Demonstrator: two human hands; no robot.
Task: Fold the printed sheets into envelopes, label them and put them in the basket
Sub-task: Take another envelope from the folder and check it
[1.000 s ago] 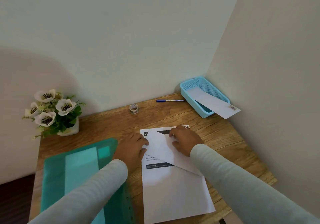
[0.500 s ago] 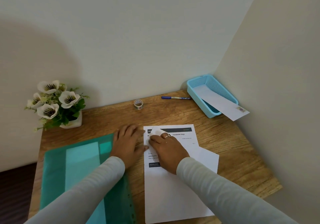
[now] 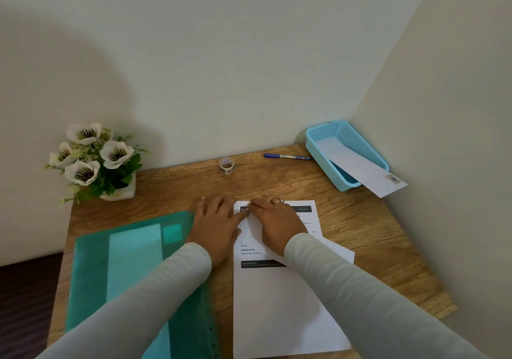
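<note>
A printed white sheet lies on the wooden table in front of me. A second white paper lies slanted across its upper part, its far end under my hands. My left hand rests flat at the sheet's top left edge. My right hand, with a ring, presses flat on the slanted paper beside it. At the back right corner a blue basket holds a finished white envelope with a sticker, which juts over the rim.
A roll of stickers and a blue pen lie near the back wall. A pot of white flowers stands at the back left. A green plastic folder covers the table's left side. Walls close off the back and right.
The folded paper has swung down across the sheet. My right hand has moved left onto its far end, next to my left hand. The camera view has tilted slightly.
</note>
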